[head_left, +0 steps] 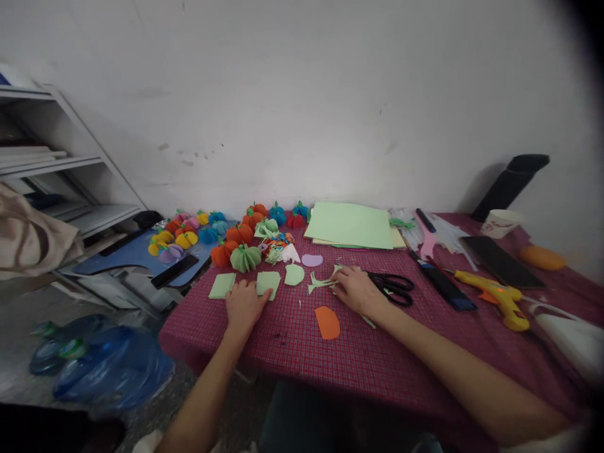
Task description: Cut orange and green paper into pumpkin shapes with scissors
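The left hand (245,306) is laid on the worktop (283,352) between two green stacks, the left stack (221,286) and the right stack (267,284); its fingers are loosely spread, the thumb is set apart at the right stack's lower edge, and no grip can be seen. The right hand (353,289) is half curled at the green scraps (321,282); whether any are pinched cannot be told. The scissors (396,287) lie just beside it, blades partly hidden.

The scraps are best gathered with light fingertips, the blades being avoided. The stacks should be steadied with flat, gentle pressure so that their edges are kept aligned. The rounded green piece (295,275), near the scraps, should be kept apart from them, as should the orange piece (328,323).
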The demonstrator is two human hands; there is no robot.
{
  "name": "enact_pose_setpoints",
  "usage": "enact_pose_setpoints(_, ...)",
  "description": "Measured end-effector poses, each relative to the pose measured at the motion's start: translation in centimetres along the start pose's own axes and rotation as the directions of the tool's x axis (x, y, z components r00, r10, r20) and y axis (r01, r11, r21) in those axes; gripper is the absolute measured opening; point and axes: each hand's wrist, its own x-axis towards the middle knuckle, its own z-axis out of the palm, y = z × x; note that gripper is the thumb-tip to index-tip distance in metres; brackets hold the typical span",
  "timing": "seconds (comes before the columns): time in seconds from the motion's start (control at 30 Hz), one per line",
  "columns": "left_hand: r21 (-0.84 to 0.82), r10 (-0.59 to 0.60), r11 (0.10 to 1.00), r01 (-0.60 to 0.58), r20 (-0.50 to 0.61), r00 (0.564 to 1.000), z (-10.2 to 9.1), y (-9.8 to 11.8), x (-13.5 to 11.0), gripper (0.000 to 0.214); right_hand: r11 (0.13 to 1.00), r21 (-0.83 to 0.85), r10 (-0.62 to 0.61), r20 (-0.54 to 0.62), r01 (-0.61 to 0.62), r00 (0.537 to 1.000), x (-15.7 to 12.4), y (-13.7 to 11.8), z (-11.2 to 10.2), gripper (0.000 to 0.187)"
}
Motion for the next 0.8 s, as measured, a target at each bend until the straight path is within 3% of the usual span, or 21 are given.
enact_pose_setpoints(0.13, 0.011, -0.017, 1.0, 0.017, -0.016, 1.0, 0.0, 0.5, -0.4, 0.045, 0.972, 0.216, -0.091, -0.024, 0.094, 0.996, -1.4, -1.9, 1.0, 0.027)
enact_pose_setpoints(0.33, -0.051, -0.037, 0.998, 0.035, -0.042, 0.998, 0.8, 0.4, -0.5, 0.044, 0.951, 0.243, -0.205, 0.024, 0.194, 0.978, -2.2, -3.1, 1.3, 0.04)
enact_pose_setpoints(0.53, -0.138, -0.044, 0.99, 0.037, -0.045, 0.998, 1.6, -0.3, 0.0, 0.041, 0.938, 0.292, -0.209, 0.046, 0.187, 0.977, -2.2, -3.0, 1.6, 0.037)
enact_pose_setpoints(0.8, -0.252, -0.056, 0.967, 0.049, -0.019, 0.998, 1.5, -0.8, 0.1, 0.021, 0.927, 0.341, -0.175, 0.03, 0.154, 0.984, -2.2, -2.9, 2.3, 0.033)
